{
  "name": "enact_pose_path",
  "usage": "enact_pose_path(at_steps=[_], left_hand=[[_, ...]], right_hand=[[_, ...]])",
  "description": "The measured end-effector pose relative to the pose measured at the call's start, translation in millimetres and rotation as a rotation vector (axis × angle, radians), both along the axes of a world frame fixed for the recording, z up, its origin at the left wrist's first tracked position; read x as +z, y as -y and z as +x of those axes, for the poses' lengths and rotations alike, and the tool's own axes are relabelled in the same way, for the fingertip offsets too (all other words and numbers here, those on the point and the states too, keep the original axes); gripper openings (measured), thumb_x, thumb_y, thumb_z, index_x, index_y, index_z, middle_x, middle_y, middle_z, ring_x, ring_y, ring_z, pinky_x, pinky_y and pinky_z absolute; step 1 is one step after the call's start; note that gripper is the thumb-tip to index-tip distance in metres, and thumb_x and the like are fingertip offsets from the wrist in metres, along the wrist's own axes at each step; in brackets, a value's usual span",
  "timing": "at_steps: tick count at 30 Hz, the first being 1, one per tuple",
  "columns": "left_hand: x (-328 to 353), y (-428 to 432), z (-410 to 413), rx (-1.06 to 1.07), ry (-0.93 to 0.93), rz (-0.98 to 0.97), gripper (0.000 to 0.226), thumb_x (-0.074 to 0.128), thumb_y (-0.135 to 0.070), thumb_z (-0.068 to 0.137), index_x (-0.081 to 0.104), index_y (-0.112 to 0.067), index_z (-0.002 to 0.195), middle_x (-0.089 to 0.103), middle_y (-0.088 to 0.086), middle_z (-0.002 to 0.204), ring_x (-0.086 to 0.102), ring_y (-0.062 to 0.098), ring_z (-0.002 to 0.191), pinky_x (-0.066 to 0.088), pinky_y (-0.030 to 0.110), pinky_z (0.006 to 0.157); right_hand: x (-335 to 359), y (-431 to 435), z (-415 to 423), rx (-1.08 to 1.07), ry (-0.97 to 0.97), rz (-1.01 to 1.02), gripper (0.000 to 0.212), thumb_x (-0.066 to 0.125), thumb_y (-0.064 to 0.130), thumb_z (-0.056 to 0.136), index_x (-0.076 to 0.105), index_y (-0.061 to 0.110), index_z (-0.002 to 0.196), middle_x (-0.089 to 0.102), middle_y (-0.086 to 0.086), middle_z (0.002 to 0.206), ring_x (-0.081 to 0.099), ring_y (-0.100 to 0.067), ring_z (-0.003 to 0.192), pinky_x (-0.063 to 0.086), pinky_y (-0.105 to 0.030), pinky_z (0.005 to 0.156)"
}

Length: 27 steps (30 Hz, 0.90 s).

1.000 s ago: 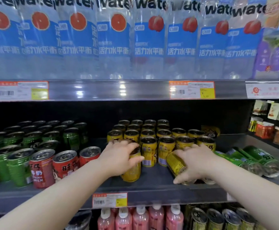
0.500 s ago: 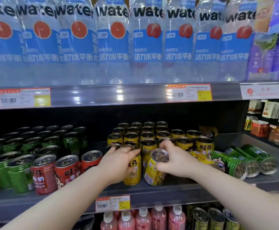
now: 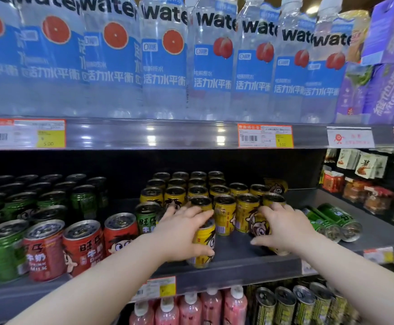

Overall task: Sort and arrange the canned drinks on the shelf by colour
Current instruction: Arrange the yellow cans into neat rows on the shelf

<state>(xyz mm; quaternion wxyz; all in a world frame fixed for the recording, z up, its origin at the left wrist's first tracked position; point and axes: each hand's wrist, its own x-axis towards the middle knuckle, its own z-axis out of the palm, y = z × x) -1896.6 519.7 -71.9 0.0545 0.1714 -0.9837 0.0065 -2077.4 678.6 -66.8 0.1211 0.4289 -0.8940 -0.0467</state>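
Left hand: fingers curled round 1 upright yellow can at the shelf front. Right hand: fingers wrapped round a 2nd yellow can beside the yellow block. Cans judged rigid, smooth and fairly heavy (if full). Grip mid-wall.

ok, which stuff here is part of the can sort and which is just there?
In the job: left hand gripping front yellow can; right hand gripping second yellow can; red cans; upright green cans; toppled green cans.
Just there: water bottles; pink bottles; price tags.
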Motion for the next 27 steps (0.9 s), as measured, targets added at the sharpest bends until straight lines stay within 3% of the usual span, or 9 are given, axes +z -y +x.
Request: enact_pose_path(at_steps=[2, 5, 9, 12, 15, 21, 27], left_hand=[[-3.8, -0.9, -5.2, -0.001, 0.014, -0.042, 0.082, 0.050, -0.061, 0.083, 0.005, -0.038, 0.147, 0.011, -0.004, 0.157, 0.010, 0.021, 0.144, 0.002, 0.048, 0.115], [-7.1, 0.8, -6.2, 0.003, 0.004, -0.078, 0.079, 0.049, -0.061, 0.084, 0.006, -0.039, 0.147, 0.014, -0.006, 0.156, 0.015, 0.019, 0.143, 0.008, 0.046, 0.115], [-6.1, 0.9, -5.5, -0.002, 0.007, -0.079, 0.078, 0.048, -0.061, 0.084, 0.007, -0.039, 0.147, 0.014, -0.007, 0.156, 0.016, 0.019, 0.142, 0.012, 0.042, 0.114], [-6.6, 1.5, -5.6, -0.010, -0.002, -0.085, 0.077, 0.049, -0.059, 0.085, 0.007, -0.039, 0.147, 0.014, -0.007, 0.156, 0.016, 0.019, 0.142, 0.013, 0.041, 0.114], [-7.5, 2.1, -6.5, -0.013, -0.014, -0.099, 0.077, 0.049, -0.058, 0.085, 0.006, -0.039, 0.146, 0.015, -0.008, 0.155, 0.017, 0.017, 0.142, 0.014, 0.039, 0.113], [-11.0, 5.0, -6.6, -0.005, -0.039, -0.089, 0.080, 0.049, -0.061, 0.083, 0.005, -0.041, 0.146, 0.014, -0.009, 0.156, 0.017, 0.016, 0.142, 0.015, 0.040, 0.114], [-16.4, 0.1, -4.8, 0.009, -0.103, -0.090, 0.083, 0.038, -0.077, 0.076, 0.007, -0.043, 0.145, 0.017, -0.011, 0.155, 0.019, 0.013, 0.141, 0.013, 0.040, 0.115]], right_hand=[[-10.6, -8.1, -7.6, -0.060, -0.024, 0.075, 0.095, 0.056, 0.073, 0.069, 0.023, 0.025, 0.143, 0.048, -0.007, 0.134, 0.046, -0.029, 0.123, 0.042, -0.037, 0.095], [-24.4, -9.6, -9.1, -0.044, -0.020, 0.025, 0.092, 0.059, 0.061, 0.073, 0.014, 0.026, 0.146, 0.052, -0.008, 0.127, 0.052, -0.029, 0.116, 0.045, -0.035, 0.089], [-17.8, -0.8, 2.7, 0.002, 0.346, -0.264, 0.093, 0.071, 0.044, 0.066, 0.020, 0.020, 0.140, 0.046, -0.005, 0.126, 0.056, -0.026, 0.108, 0.046, -0.031, 0.082], [-3.1, 7.9, 11.6, 0.117, 0.457, -0.377, 0.080, 0.073, 0.041, 0.065, 0.033, 0.020, 0.131, 0.043, -0.002, 0.125, 0.053, -0.021, 0.108, 0.047, -0.031, 0.088], [3.9, 18.4, 22.3, 0.240, 0.488, -0.289, 0.074, 0.071, 0.040, 0.069, 0.038, 0.028, 0.134, 0.044, 0.000, 0.129, 0.050, -0.019, 0.114, 0.044, -0.030, 0.096], [-5.1, 27.2, 29.4, 0.298, 0.524, -0.303, 0.079, 0.070, 0.044, 0.075, 0.031, 0.030, 0.143, 0.039, 0.001, 0.144, 0.040, -0.017, 0.130, 0.034, -0.027, 0.105], [-28.2, 7.7, 32.7, 0.291, 0.604, -0.345, 0.093, 0.067, 0.044, 0.080, 0.008, 0.026, 0.149, 0.021, -0.001, 0.154, 0.026, -0.015, 0.140, 0.025, -0.027, 0.113]])
